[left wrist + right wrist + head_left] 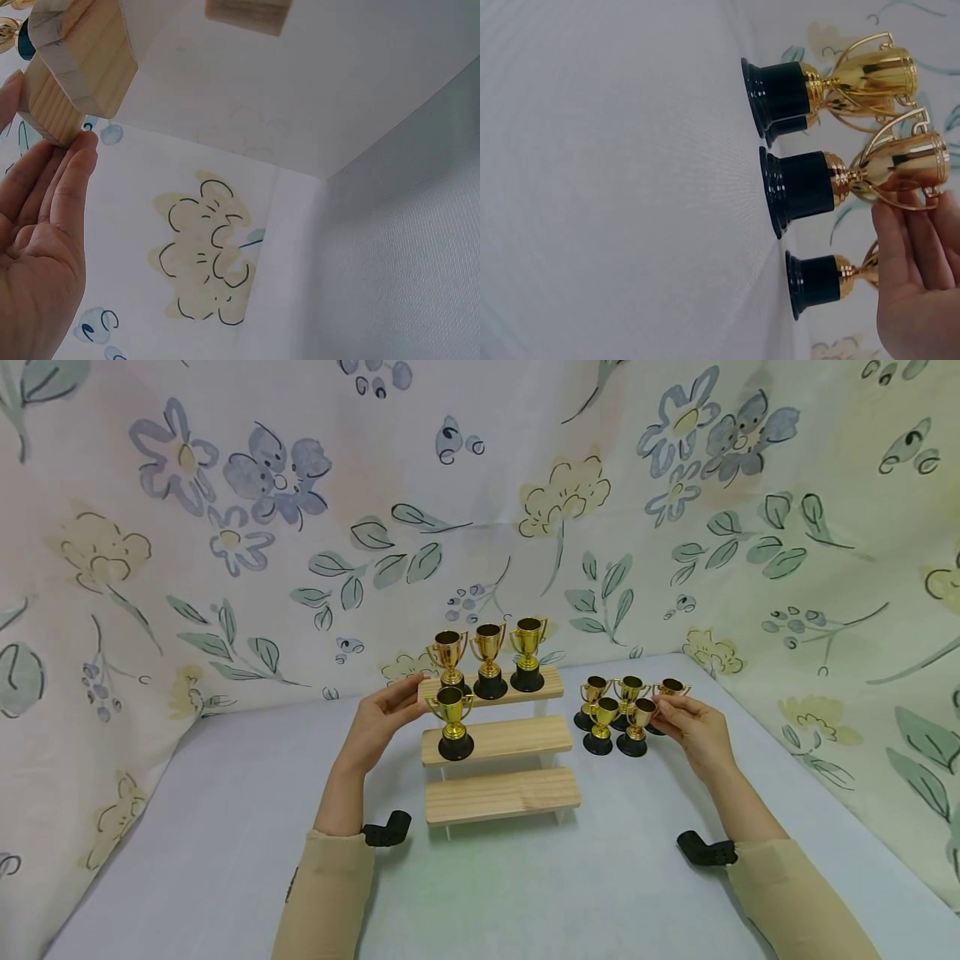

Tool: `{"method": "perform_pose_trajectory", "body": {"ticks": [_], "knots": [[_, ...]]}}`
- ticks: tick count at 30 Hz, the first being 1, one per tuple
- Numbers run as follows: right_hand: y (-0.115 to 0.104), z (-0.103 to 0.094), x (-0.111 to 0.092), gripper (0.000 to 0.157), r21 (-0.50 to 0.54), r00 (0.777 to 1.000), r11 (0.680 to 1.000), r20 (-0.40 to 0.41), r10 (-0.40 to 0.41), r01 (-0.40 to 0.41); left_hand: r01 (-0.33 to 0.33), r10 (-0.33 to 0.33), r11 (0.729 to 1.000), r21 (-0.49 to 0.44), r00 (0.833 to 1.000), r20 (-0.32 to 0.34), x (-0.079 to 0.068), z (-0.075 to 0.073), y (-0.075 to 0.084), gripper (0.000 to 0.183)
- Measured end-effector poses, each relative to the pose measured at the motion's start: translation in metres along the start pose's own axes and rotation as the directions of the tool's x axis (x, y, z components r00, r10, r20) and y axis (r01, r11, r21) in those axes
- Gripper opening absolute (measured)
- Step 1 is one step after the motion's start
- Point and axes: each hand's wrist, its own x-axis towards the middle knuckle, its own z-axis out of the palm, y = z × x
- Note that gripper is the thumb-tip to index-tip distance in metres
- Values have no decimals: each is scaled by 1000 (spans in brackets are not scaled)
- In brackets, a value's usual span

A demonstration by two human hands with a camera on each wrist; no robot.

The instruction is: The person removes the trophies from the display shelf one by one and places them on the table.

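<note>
A three-tier display stand has wooden boards on clear supports. My left hand grips the left end of its top board, thumb on one side and fingers on the other. Three gold trophies with black bases stand on that top tier, and one trophy is at the left of the middle tier. To the right, my right hand pinches the handle of a small rose-gold trophy, the front right one of a group; its base appears to be on the table.
Several other trophies stand close around the pinched one, right of the stand. A white cloth covers the table. Behind hangs a floral curtain. Black curved pieces show at both wrists.
</note>
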Motion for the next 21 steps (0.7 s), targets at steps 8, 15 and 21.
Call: {"method": "perform_pose_trajectory", "body": {"ticks": [8, 15, 21], "knots": [[0, 1, 1, 18, -19, 997, 998, -48, -54, 54, 12, -12, 1000, 24, 1000, -4, 1, -1, -1, 60], [-5, 6, 7, 12, -19, 972, 985, -160, -170, 169, 5, -4, 1000, 22, 1000, -2, 1, -1, 0, 61], [-15, 30, 8, 8, 28, 924, 966, -301, -237, 256, 3, -3, 1000, 15, 1000, 2, 1, -1, -1, 61]]}}
